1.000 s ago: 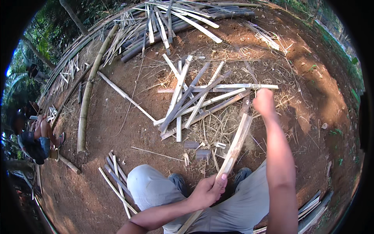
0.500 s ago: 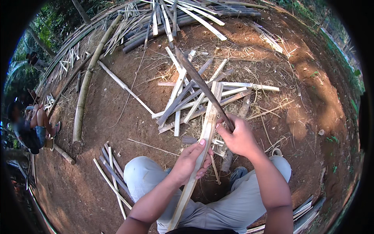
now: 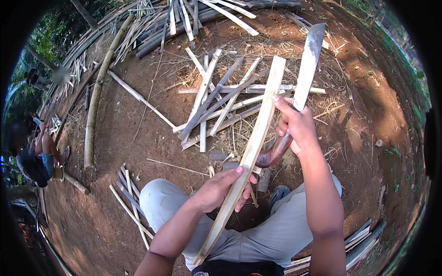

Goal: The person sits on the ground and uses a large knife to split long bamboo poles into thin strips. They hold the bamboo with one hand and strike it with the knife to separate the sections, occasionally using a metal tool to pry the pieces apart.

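Observation:
My left hand (image 3: pixel 222 189) is closed around the lower middle of a long, pale split bamboo strip (image 3: pixel 261 132), its thumb on the near face. The strip slants from my lap up and to the right, away from me. My right hand (image 3: pixel 297 126) grips a machete by its dark curved wooden handle (image 3: pixel 279 148). The machete's broad blade (image 3: pixel 309 62) points away from me, to the right of the strip's far end, with its flat side showing. My right thumb touches the strip near that end. Below both hands are my knees in light grey trousers.
Crossed bamboo strips (image 3: pixel 230 99) lie on the soil ahead, with curly shavings (image 3: pixel 285 50) around them. More strips (image 3: pixel 132 202) lie by my left knee, others (image 3: pixel 357 246) at the right. A thick bamboo pole (image 3: pixel 96 106) lies left. A person (image 3: pixel 39 154) sits at far left.
The machete has turned from edge-on, slanting left across the strip, to flat side showing on the strip's right. My right hand has risen, and its thumb now meets the strip.

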Demonstrator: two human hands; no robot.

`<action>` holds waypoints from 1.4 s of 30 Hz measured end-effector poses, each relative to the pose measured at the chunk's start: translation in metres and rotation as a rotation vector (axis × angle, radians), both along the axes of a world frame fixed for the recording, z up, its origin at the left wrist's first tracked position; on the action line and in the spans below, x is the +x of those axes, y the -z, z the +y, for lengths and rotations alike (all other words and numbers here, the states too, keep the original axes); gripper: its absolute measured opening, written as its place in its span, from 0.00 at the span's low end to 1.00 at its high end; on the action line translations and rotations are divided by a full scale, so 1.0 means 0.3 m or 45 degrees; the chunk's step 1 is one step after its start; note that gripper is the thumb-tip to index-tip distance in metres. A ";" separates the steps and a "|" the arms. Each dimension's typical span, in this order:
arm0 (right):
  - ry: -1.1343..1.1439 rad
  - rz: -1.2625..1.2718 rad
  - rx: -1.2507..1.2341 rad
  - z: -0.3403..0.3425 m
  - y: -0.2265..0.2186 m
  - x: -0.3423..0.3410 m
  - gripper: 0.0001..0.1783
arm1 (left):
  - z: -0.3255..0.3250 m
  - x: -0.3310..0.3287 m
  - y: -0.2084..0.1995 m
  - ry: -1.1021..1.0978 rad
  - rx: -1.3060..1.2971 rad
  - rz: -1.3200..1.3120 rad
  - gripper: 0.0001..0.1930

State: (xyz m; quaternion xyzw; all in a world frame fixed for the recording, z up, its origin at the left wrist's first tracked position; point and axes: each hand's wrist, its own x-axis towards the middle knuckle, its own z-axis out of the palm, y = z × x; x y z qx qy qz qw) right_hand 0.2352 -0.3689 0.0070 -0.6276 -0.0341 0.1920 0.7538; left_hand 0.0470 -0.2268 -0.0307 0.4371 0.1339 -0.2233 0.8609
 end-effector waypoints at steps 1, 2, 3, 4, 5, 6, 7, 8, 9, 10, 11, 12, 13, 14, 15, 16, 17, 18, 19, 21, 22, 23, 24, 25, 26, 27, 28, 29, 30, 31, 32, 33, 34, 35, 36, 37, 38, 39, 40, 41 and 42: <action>0.030 0.020 0.022 -0.002 -0.001 0.017 0.14 | 0.009 -0.003 0.004 0.020 0.005 -0.022 0.24; 0.055 0.040 0.015 -0.008 -0.007 0.016 0.16 | 0.014 -0.006 0.003 -0.047 0.027 -0.006 0.25; 0.075 0.060 0.007 -0.016 -0.018 0.006 0.18 | 0.028 -0.002 -0.001 -0.115 0.048 -0.026 0.25; 0.045 0.097 0.004 -0.006 -0.016 -0.008 0.20 | 0.063 -0.002 -0.019 -0.227 0.091 -0.042 0.25; 0.075 0.127 0.003 -0.009 -0.007 -0.016 0.20 | 0.096 0.011 -0.044 -0.327 0.135 -0.065 0.25; 0.048 0.133 -0.012 -0.012 0.000 -0.028 0.19 | 0.127 0.030 -0.075 -0.440 0.135 -0.117 0.24; 0.018 0.137 -0.014 -0.008 0.003 -0.045 0.19 | 0.164 0.049 -0.117 -0.553 0.150 -0.177 0.23; -0.059 0.160 -0.047 0.000 0.004 -0.060 0.20 | 0.205 0.070 -0.150 -0.661 0.217 -0.300 0.23; -0.139 0.183 -0.084 0.016 0.010 -0.080 0.20 | 0.245 0.081 -0.182 -0.769 0.288 -0.420 0.22; -0.226 0.208 -0.101 0.025 0.023 -0.097 0.21 | 0.268 0.101 -0.217 -0.887 0.344 -0.491 0.21; -0.330 0.242 -0.137 0.036 0.027 -0.119 0.24 | 0.288 0.114 -0.252 -1.003 0.396 -0.561 0.21; -0.431 0.242 -0.152 0.057 0.020 -0.146 0.26 | 0.332 0.120 -0.258 -1.046 0.369 -0.641 0.21; -0.521 0.244 -0.175 0.072 0.015 -0.175 0.27 | 0.338 0.127 -0.281 -1.122 0.371 -0.705 0.21; -0.591 0.218 -0.169 0.082 0.021 -0.197 0.29 | 0.332 0.146 -0.293 -1.189 0.361 -0.768 0.21; -0.659 0.193 -0.162 0.096 0.032 -0.210 0.30 | 0.327 0.159 -0.307 -1.253 0.351 -0.831 0.21; -0.724 0.207 -0.153 0.107 0.046 -0.215 0.31 | 0.326 0.158 -0.301 -1.263 0.362 -0.928 0.21; -0.726 0.174 -0.161 0.117 0.051 -0.219 0.30 | 0.317 0.156 -0.302 -1.305 0.361 -0.948 0.20; -0.725 0.141 -0.168 0.127 0.052 -0.223 0.30 | 0.305 0.153 -0.304 -1.345 0.359 -0.968 0.20; -0.725 0.113 -0.176 0.134 0.053 -0.230 0.29 | 0.292 0.145 -0.300 -1.385 0.357 -0.984 0.20; -0.698 0.067 -0.185 0.147 0.048 -0.234 0.23 | 0.270 0.119 -0.295 -1.373 0.292 -1.023 0.19; -0.693 0.085 -0.198 0.149 0.050 -0.225 0.21 | 0.255 0.113 -0.291 -1.385 0.257 -1.034 0.19; -0.689 0.103 -0.212 0.149 0.051 -0.218 0.19 | 0.245 0.108 -0.292 -1.397 0.222 -1.045 0.19; -0.704 0.101 -0.207 0.142 0.052 -0.209 0.17 | 0.235 0.100 -0.303 -1.362 0.236 -1.050 0.18; -0.678 0.098 -0.195 0.133 0.047 -0.198 0.17 | 0.224 0.093 -0.311 -1.437 0.347 -0.994 0.19; -0.652 0.096 -0.183 0.122 0.043 -0.191 0.17 | 0.213 0.079 -0.315 -1.511 0.458 -0.934 0.20; -0.627 0.095 -0.170 0.113 0.036 -0.184 0.17 | 0.201 0.060 -0.319 -1.584 0.571 -0.870 0.21; -0.610 0.043 -0.177 0.112 0.020 -0.179 0.15 | 0.189 0.018 -0.335 -1.857 0.908 -0.721 0.28; -0.600 0.025 -0.182 0.102 0.018 -0.167 0.14 | 0.219 -0.030 -0.327 -1.998 1.447 -0.863 0.33; -0.593 0.011 -0.184 0.091 0.020 -0.153 0.14 | 0.259 -0.097 -0.327 -2.084 2.015 -0.993 0.37; -0.585 0.001 -0.175 0.091 0.020 -0.146 0.14 | 0.278 -0.177 -0.391 -1.977 2.667 -1.052 0.38; -0.564 0.002 -0.223 0.083 -0.005 -0.139 0.13 | 0.297 -0.246 -0.460 -1.776 3.305 -1.083 0.38; -0.506 -0.039 -0.241 0.053 -0.007 -0.097 0.12 | 0.334 -0.256 -0.498 -1.507 3.498 -1.129 0.38; -0.485 -0.053 -0.236 0.029 -0.002 -0.063 0.12 | 0.337 -0.269 -0.568 -1.210 3.686 -0.994 0.38; -0.454 -0.069 -0.242 -0.001 0.003 -0.032 0.11 | 0.346 -0.271 -0.626 -0.907 3.822 -0.903 0.37; -0.370 -0.116 -0.333 -0.035 -0.011 -0.002 0.11 | 0.339 -0.253 -0.673 -0.653 3.878 -0.692 0.37; -0.310 -0.158 -0.403 -0.059 -0.038 0.016 0.11 | 0.341 -0.250 -0.723 -0.378 3.934 -0.455 0.36; -0.340 -0.194 -0.390 -0.062 -0.049 0.008 0.11 | 0.351 -0.282 -0.773 -0.241 4.010 -0.378 0.34; -0.435 -0.233 -0.351 -0.072 -0.035 0.024 0.11 | 0.365 -0.304 -0.819 -0.102 4.075 -0.310 0.32; -0.465 -0.248 -0.364 -0.089 -0.046 0.037 0.12 | 0.387 -0.307 -0.835 -0.003 4.115 -0.277 0.30; -0.489 -0.264 -0.379 -0.107 -0.063 0.043 0.12 | 0.409 -0.302 -0.844 0.175 3.750 -0.020 0.28; -0.463 -0.275 -0.428 -0.118 -0.085 0.040 0.12 | 0.431 -0.292 -0.847 0.324 3.365 0.190 0.25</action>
